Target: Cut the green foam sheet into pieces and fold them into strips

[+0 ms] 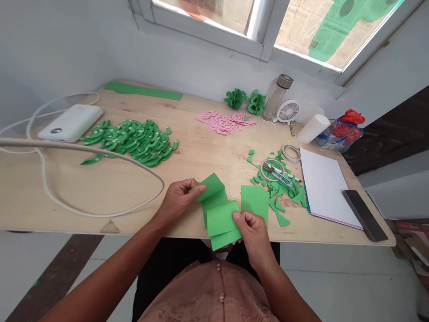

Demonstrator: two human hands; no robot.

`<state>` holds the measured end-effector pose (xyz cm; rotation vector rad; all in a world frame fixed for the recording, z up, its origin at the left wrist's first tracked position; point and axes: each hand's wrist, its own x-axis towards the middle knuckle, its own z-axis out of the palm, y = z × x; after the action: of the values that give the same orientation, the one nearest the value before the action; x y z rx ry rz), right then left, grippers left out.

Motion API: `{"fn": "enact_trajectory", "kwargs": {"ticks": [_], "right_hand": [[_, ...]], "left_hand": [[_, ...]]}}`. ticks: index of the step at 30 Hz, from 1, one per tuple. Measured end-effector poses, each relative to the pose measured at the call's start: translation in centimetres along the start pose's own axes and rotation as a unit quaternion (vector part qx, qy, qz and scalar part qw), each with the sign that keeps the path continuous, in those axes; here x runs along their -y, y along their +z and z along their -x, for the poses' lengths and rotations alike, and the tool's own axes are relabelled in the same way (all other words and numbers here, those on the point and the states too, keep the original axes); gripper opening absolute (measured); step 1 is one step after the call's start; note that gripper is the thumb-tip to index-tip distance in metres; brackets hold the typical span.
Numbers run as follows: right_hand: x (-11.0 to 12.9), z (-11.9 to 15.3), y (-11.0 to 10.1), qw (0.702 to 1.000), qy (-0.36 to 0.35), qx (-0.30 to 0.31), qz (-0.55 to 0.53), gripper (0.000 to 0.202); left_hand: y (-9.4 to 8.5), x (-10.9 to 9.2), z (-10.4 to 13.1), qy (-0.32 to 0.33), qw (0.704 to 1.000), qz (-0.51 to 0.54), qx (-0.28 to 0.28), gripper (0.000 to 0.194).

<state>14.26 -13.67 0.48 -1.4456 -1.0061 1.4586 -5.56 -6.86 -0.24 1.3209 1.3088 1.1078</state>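
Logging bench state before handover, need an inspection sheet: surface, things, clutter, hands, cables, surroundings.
Surface: pale wooden table, dark marks in the grain.
Things: left-hand green paper, right-hand green paper; green rectangle beside right hand; curved green pieces piled left; pink pieces near wall.
Clutter: green scraps under blue-handled tool; phone overlapping white sheets.
Hands: left and right each grip paper.
Cables: white cable loops near left hand; connection unclear.
Surroundings: wall, window; co-workers, nothing seen.
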Motion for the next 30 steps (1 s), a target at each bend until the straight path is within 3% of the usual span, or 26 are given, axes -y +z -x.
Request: {"fn": "enact_trajectory", "kwargs": {"ticks": [13, 18, 25, 30], "right_hand": [[-0.7, -1.7, 2.1, 0.999, -0.017, -0.027, -0.023, 0.051], [-0.7, -1.7, 2.3, 0.999, -0.020, -0.033, -0.016, 0.052], [-0.8, -1.8, 2.4, 0.998, -0.033, -0.046, -0.010, 0.053], [-0.7, -1.9, 2.4, 0.998, -0.030, -0.047, -0.007, 0.054]], "left_hand": [[-0.9, -0.2, 0.7, -0.003, 0.995, 0.018, 0.095, 0.033], [-1.6, 0.1, 1.1, 0.033, 0.983, 0.030, 0.178, 0.023], [-2.9, -0.3, 1.9, 0.046, 0.961, -0.020, 0.273, 0.053], [-2.9, -0.4, 1.8, 0.051, 0.963, -0.058, 0.259, 0.050]]}}
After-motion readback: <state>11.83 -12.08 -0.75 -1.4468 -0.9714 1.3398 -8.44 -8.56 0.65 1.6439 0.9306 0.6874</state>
